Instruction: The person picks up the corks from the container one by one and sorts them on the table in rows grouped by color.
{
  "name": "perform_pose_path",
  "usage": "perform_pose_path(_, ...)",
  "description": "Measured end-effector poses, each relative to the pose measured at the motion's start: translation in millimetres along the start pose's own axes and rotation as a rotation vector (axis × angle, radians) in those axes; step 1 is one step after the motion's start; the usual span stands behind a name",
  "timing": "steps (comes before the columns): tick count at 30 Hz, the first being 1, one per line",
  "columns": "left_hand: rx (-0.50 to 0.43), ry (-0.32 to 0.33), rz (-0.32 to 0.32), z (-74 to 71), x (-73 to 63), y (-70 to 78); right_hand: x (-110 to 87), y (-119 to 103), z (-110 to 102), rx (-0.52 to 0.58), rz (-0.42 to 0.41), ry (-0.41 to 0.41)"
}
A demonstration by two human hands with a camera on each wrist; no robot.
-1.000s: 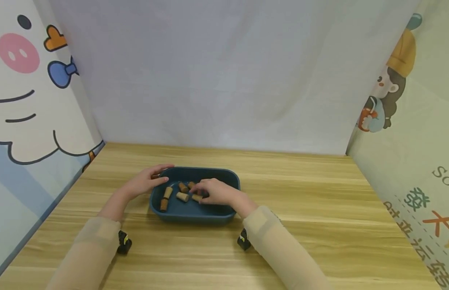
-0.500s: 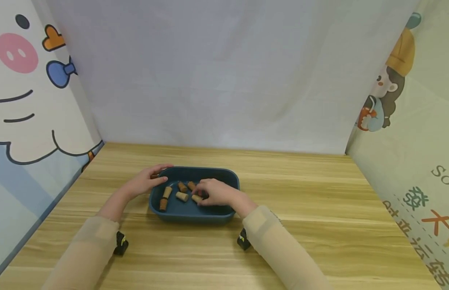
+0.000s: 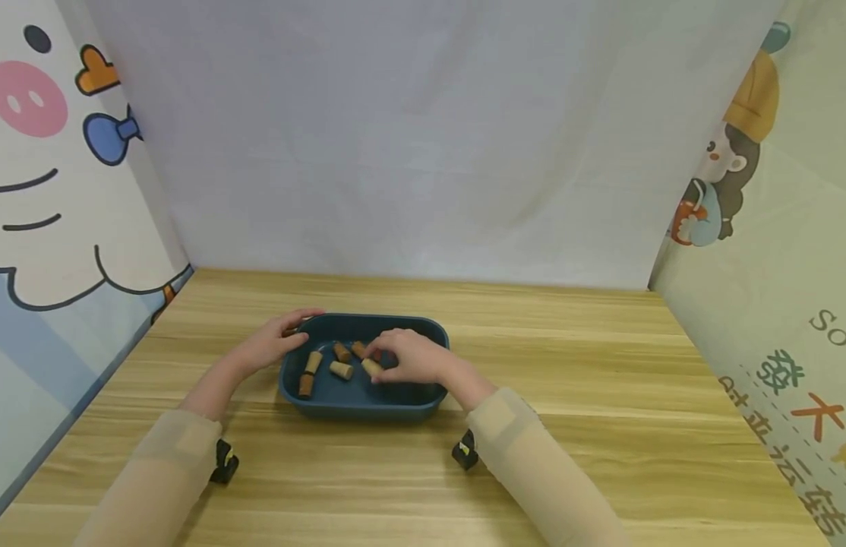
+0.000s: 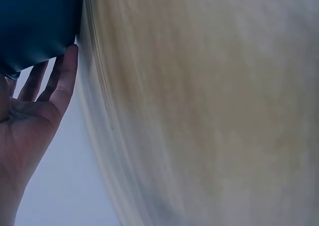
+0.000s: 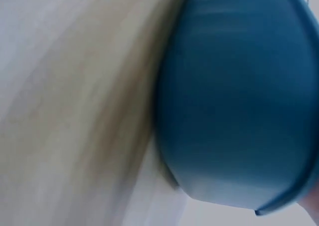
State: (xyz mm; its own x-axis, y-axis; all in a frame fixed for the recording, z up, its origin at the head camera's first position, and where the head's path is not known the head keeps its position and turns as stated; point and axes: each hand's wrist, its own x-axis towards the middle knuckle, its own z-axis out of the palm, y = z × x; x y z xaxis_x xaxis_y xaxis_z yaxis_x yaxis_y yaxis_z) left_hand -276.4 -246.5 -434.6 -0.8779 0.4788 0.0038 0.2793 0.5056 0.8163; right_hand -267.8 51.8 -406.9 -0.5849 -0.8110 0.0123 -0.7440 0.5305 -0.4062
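Observation:
A dark blue bin (image 3: pixel 364 412) with several cork stoppers inside stands on the wooden table. My left hand (image 3: pixel 266 346) holds the bin's left end, thumb over the rim and fingers along the outside wall. In the left wrist view the left fingers (image 4: pixel 64 84) touch that wall. Inside the bin, my right hand (image 3: pixel 416 357) pinches a light cork stopper (image 3: pixel 371 368) between thumb and fingers. Left of it lies another light cork stopper (image 3: pixel 341 370). Darker ones, such as one cork stopper (image 3: pixel 342 352), lie behind. The bin's outer wall (image 5: pixel 234 96) hides the right fingers in the right wrist view.
By the bin's left wall, a light cork stopper (image 3: pixel 314 362) lies end to end with a brown cork stopper (image 3: pixel 305 385). The wooden table (image 3: pixel 566 365) stretches around the bin. A pale curtain (image 3: pixel 423 152) hangs behind, with printed cloths at both sides.
My right hand has risen slightly with the light cork stopper, which is now tilted between thumb and fingers. My left hand stays at the bin's left end.

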Motion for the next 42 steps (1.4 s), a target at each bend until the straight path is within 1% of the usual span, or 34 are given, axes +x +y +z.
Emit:
perform_pose_path(5, 0.02, 0.006, 0.006, -0.4, -0.3, 0.7, -6.7, 1.2, -10.1, 0.026, -0.002, 0.035)
perform_pose_path(11, 0.024, 0.011, 0.015, -1.3, -1.0, 2.0, -15.8, 1.7, -24.3, 0.03, -0.008, 0.067)
perform_pose_path(19, 0.059, 0.016, 0.023, -3.1, 0.8, 0.6, -32.4, 6.7, -38.9, 0.082, 0.023, 0.076)
perform_pose_path(26, 0.037, 0.037, -0.024, -7.5, -2.3, 0.2, -51.6, 13.3, -51.2, 0.063, 0.075, 0.101)
perform_pose_path(31, -0.002, 0.017, -0.055, -9.9, -5.3, -0.3, -67.7, 20.3, -60.5, 0.055, 0.095, 0.133)
perform_pose_path(37, -0.048, -0.013, -0.092, -9.9, -6.4, -1.4, -88.1, 35.0, -66.7, 0.02, 0.121, 0.224)
perform_pose_path(42, -0.059, -0.019, -0.108, -7.8, -7.7, -0.6, -103.1, 49.1, -69.1, 0.036, 0.169, 0.284)
